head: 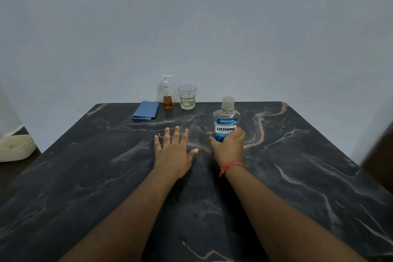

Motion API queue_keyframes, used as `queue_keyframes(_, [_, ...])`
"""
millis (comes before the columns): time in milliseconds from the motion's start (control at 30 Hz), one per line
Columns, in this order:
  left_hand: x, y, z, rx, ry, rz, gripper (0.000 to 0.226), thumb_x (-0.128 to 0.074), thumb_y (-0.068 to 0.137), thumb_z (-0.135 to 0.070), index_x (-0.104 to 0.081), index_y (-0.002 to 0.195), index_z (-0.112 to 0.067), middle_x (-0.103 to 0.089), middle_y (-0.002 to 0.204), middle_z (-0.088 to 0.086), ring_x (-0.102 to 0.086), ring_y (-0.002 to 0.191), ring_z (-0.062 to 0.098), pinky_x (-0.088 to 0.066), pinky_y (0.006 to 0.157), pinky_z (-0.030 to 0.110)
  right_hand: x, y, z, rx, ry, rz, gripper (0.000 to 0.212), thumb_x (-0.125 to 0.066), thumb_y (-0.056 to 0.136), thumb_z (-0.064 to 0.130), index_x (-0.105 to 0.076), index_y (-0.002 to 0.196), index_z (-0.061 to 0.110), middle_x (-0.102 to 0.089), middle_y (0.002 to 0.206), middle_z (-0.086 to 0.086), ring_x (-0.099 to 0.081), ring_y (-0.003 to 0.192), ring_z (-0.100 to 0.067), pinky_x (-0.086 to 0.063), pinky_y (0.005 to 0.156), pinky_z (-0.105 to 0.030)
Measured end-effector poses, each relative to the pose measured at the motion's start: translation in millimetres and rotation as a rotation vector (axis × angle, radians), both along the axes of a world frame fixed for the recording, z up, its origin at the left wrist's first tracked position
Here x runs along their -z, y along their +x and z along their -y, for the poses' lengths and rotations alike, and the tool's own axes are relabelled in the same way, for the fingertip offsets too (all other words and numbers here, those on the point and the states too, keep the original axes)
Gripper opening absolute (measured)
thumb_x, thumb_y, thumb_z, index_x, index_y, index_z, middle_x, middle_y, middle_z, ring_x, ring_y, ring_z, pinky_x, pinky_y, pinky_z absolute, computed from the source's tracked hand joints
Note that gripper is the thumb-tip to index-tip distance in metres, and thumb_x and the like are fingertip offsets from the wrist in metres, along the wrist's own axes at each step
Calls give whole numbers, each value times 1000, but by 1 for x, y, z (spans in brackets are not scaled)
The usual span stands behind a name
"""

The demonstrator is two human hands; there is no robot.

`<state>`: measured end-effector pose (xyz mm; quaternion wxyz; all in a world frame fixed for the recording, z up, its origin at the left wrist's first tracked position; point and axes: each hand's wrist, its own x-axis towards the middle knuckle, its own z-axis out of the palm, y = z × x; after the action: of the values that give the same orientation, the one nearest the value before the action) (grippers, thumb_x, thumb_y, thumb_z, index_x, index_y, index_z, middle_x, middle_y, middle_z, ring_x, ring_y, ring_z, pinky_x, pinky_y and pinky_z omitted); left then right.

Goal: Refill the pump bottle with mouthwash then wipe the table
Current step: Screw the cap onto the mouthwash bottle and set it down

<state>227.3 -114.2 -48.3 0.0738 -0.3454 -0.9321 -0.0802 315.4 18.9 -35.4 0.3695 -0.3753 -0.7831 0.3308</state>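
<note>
A clear mouthwash bottle (226,120) with a blue label and a pale cap stands upright on the dark marble table (297,166). My right hand (228,148) grips its lower part, fingers curled round it. My left hand (173,151) rests flat on the table to the left of the bottle, fingers spread. At the far edge stands a small pump bottle (167,93) with a white pump and amber liquid in its bottom third. A folded blue cloth (146,110) lies just left of it.
A clear glass tumbler (187,97) holding a little pale liquid stands right of the pump bottle, near the far edge. A plain wall rises behind the table. A cream-coloured object (14,149) sits off the table's left side.
</note>
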Motion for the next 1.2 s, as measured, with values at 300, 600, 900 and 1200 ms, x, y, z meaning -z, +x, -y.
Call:
queue_keyframes(300, [12,-75,-43,27,-26,144,74,-17,95,-69,-4,158,-32,-5,168,1,1,153,27,1,121,58,4,-92,-88,-70,-101,9,68,-78,81,32,-34,125,5,-49,129,-16,-53,118,-32,-46,102,-45])
queue_keyframes(600, [20,-145,-86,5,-40,103,78,-9,90,-74,-12,157,-34,-5,168,-2,-1,153,26,1,121,56,3,-203,-153,19,-91,94,70,-73,81,44,-32,126,8,-56,123,-17,-56,115,-36,-46,101,-51])
queue_keyframes(900, [27,-147,-88,9,-18,66,80,-3,88,-73,-10,157,-35,-3,168,-2,-1,153,25,2,121,55,7,-235,-163,149,5,141,73,-66,86,48,-31,132,3,-51,131,-18,-52,121,-35,-39,106,-47])
queue_keyframes(1200, [25,-145,-86,12,-19,67,79,-5,89,-73,-11,157,-34,-5,168,-2,-2,153,25,1,121,54,6,-226,-161,107,9,162,69,-64,86,51,-35,128,4,-55,128,-18,-53,120,-35,-40,106,-47])
